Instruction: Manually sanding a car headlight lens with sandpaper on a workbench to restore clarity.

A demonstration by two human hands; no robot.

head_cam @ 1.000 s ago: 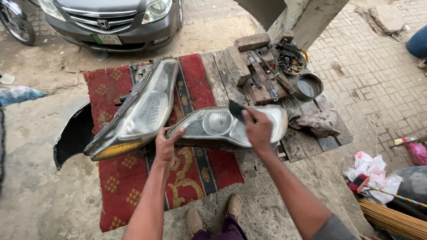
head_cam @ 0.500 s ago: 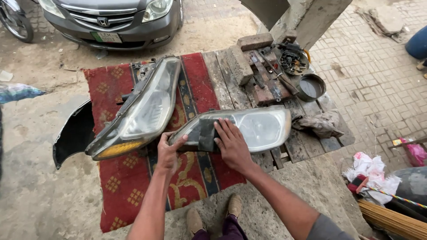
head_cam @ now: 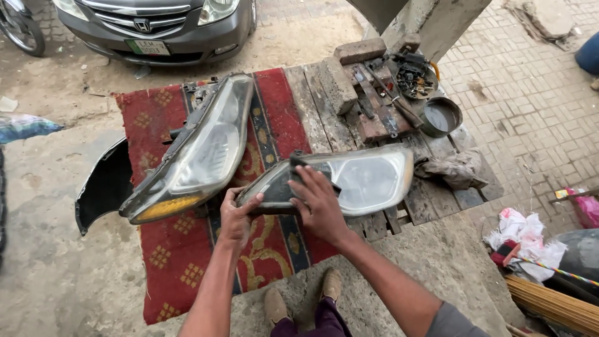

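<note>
While the left hand (head_cam: 234, 218) clasps the headlight (head_cam: 368, 178) end, the right hand (head_cam: 318, 203) hides a dark pad (head_cam: 298, 163), grip unclear.

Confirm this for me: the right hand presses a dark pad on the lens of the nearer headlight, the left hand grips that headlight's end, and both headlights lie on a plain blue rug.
Not quite. The head view shows the rug is red and patterned, not plain blue. The rest holds: the right hand presses a dark pad on the nearer headlight, the left hand grips its end, with the second headlight beside it.
</note>
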